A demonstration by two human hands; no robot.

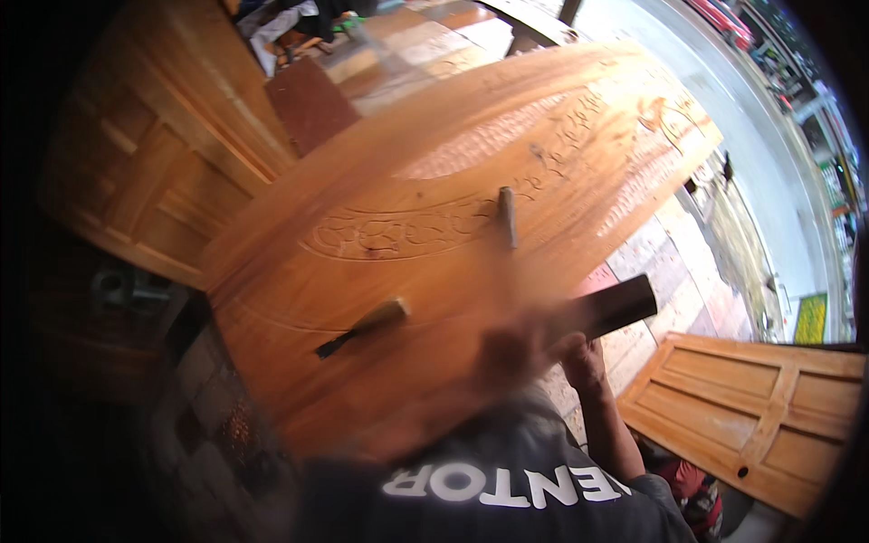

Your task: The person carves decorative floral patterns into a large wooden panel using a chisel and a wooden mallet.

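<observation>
A large wooden panel [471, 299] with carved leaf patterns and pale textured areas lies in front of me. My left hand [516, 353] is smeared by motion over its near part; whether its fingers hold anything is unclear. A blurred brown streak runs from there up to a narrow grey metal tool [508, 217], which looks like a chisel, by the carving. At the panel's right edge my right hand [584, 364] is closed at the underside of a dark, thick block [620, 307] with a flat end. A dark-bladed tool with a pale end [364, 328] rests on the panel, left of my hands.
Panelled wooden doors stand at the left [172, 154] and lower right [747, 412]. A reddish-brown board [310, 104] lies beyond the panel. Tiled floor [674, 258] shows on the right, with a road [769, 154] and a red vehicle [724, 20] farther off.
</observation>
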